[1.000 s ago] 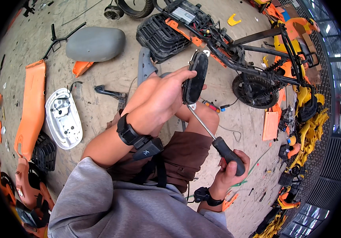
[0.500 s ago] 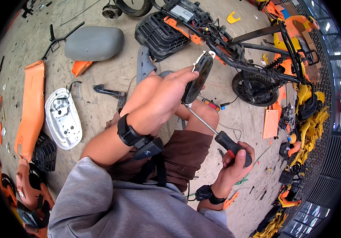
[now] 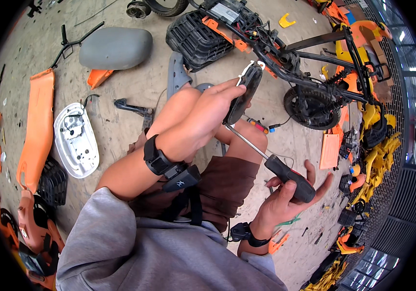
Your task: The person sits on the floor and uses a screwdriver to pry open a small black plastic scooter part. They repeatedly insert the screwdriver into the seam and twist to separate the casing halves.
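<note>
In the middle of the view my left hand (image 3: 207, 112) is closed round a flat, dark oval part (image 3: 246, 93) with a white edge piece along its far end. My right hand (image 3: 283, 206), lower right, holds a screwdriver (image 3: 289, 178) with a black and red handle. The thumb presses the handle from one side while some fingers stretch out away from it. From there the steel shaft runs up and left, its tip at the near end of the oval part, beside a small white bit. Whether a screw sits under the tip cannot be made out.
A stripped scooter frame (image 3: 309, 82) with a rear wheel stands ahead right, near a black crate (image 3: 199, 41). A grey seat (image 3: 116, 47), a long orange panel (image 3: 37, 128) and a white shell (image 3: 77, 143) lie left. Yellow parts (image 3: 380, 160) pile along the right wall.
The fingers of my right hand have spread from round the screwdriver handle, and the handle has shifted slightly right. My left hand and the oval part stay nearly in place.
</note>
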